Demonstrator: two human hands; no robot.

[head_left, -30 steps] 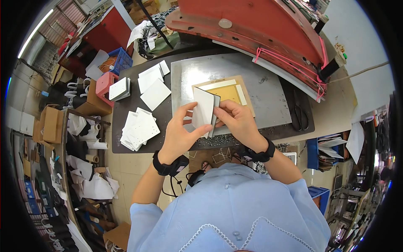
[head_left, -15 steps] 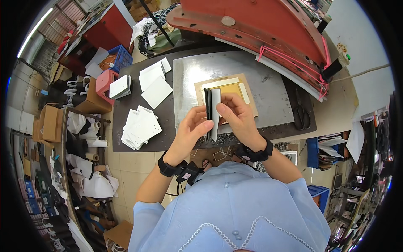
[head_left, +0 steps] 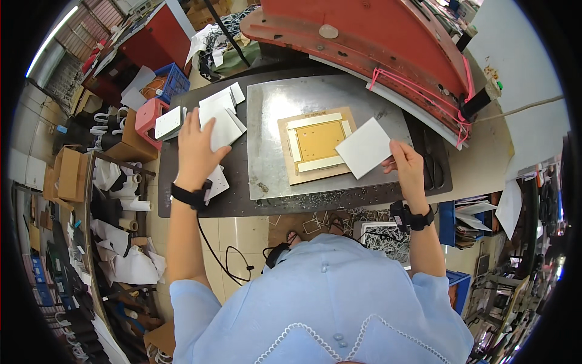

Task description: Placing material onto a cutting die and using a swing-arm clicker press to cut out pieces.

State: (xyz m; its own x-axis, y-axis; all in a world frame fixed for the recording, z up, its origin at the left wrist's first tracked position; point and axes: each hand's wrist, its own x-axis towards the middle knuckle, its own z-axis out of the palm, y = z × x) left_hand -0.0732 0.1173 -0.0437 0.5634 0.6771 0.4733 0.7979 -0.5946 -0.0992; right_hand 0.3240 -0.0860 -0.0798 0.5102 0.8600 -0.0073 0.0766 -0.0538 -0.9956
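Note:
Between the thumb and fingers of my right hand [head_left: 405, 170] is a white square sheet [head_left: 365, 147], tilted over the right edge of the die board. That die board [head_left: 295, 168] is tan, with pale strips framing a yellow, dotted centre, and lies on the metal plate [head_left: 265, 178]. On the left, my left hand [head_left: 200, 150] is open, fingers spread, over or against loose white sheets [head_left: 225, 126]; whether it touches them I cannot tell. Below it, a pile of white sheets with small holes [head_left: 217, 183] is mostly hidden by my hand and wrist strap.
A neat stack of white pieces [head_left: 168, 124] stands at the table's left edge by a pink stool [head_left: 149, 115]. A red press arm [head_left: 339, 42] spans the far right. Black scissors [head_left: 431, 170] lie right of the plate. Small scraps [head_left: 303, 202] litter the near edge.
My hands have parted from the dark and pale pieces held together over the die board. The left went to the sheets at left; the right moved rightward with a white sheet, uncovering the board.

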